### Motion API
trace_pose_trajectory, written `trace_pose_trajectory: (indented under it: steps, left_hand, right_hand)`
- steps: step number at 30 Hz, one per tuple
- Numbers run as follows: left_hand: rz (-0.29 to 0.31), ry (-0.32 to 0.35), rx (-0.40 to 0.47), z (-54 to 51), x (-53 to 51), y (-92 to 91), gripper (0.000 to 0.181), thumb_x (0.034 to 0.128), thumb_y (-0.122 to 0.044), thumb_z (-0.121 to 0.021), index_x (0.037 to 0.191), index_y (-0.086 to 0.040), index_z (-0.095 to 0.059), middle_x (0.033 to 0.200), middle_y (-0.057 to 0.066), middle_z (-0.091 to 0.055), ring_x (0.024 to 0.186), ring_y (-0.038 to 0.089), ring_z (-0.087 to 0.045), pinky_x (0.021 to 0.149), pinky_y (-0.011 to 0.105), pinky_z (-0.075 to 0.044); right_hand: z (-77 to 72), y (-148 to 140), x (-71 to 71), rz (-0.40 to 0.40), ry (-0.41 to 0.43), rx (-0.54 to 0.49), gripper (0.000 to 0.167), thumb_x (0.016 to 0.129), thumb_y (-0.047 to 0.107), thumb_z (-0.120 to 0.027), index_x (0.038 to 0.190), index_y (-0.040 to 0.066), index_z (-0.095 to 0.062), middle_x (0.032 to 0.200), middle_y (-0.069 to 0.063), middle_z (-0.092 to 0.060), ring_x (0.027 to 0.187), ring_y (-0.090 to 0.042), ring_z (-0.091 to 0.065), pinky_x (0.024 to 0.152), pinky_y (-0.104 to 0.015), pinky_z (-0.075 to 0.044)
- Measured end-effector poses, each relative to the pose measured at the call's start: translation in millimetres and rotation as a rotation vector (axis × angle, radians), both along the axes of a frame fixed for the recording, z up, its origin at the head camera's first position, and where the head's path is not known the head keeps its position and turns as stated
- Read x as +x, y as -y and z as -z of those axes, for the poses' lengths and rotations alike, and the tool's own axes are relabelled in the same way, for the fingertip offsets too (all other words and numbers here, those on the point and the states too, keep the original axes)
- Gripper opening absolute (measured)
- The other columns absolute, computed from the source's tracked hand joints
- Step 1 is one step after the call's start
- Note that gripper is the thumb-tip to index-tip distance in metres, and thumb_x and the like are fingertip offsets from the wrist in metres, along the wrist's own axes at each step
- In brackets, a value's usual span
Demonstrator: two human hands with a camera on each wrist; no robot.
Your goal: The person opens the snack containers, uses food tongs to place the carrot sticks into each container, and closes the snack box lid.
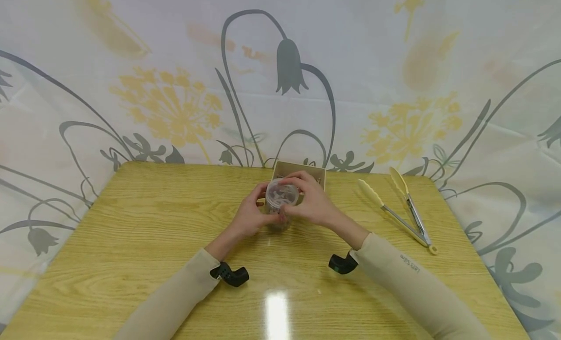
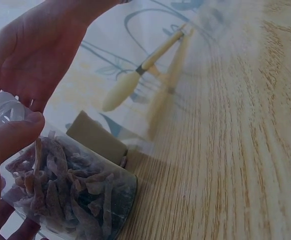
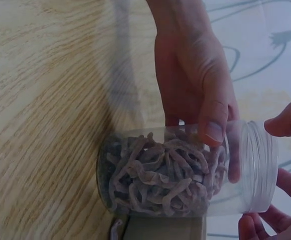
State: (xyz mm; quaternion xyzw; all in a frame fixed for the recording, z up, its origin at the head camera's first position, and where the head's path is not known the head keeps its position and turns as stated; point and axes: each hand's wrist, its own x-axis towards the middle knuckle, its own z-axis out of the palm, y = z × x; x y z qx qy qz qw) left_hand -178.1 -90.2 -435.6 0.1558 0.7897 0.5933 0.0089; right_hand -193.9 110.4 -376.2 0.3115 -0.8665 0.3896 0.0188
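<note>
A clear jar [image 3: 155, 175] partly filled with brownish, twisted dried strips stands upright on the table, between both hands. My left hand [image 1: 251, 216] grips its body, thumb across the near side. The right hand [image 1: 313, 201] curls over the jar's translucent ridged top [image 3: 261, 167], holding it between thumb and fingers. Whether that top is a screwed lid or the bare threaded neck I cannot tell. Just behind the jar is a beige open box [image 1: 322, 177], mostly hidden by the right hand and the jar. One loose strip [image 3: 116, 229] lies beside the jar.
Tongs [image 1: 414, 216] with cream tips and metal arms lie spread at the table's right side. The wooden table [image 1: 166, 242] meets a flower-printed cloth [image 1: 175, 52] at its back edge. Black wrist-camera mounts [image 1: 234, 275] stick out below both sleeves.
</note>
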Motion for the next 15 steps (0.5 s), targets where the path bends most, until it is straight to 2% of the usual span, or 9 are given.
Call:
trace_pose_trajectory:
  steps: [8, 15]
  left_hand:
    - [0.007, -0.016, 0.002, -2.1, -0.4, -0.7, 0.077, 0.0768, -0.016, -0.088, 0.143, -0.011, -0.049, 0.132, 0.011, -0.056, 0.123, 0.029, -0.05, 0.101, 0.052, -0.043]
    - [0.009, -0.049, -0.025, -11.1, 3.4, 0.6, 0.078, 0.0754, -0.014, -0.088, 0.143, -0.01, -0.05, 0.127, 0.011, -0.056, 0.116, 0.029, -0.051, 0.099, 0.051, -0.045]
  right_hand:
    - [-2.7, -2.7, -0.8, -0.02, -0.02, 0.023, 0.044, 0.076, 0.019, -0.075, 0.12, 0.012, -0.071, 0.128, -0.01, -0.053, 0.116, -0.032, -0.05, 0.094, -0.054, -0.045]
    - [-1.4, -9.1, 0.3, -0.053, -0.004, -0.089, 0.05, 0.079, 0.017, -0.073, 0.127, 0.008, -0.066, 0.125, -0.01, -0.055, 0.111, -0.031, -0.055, 0.092, -0.048, -0.05]
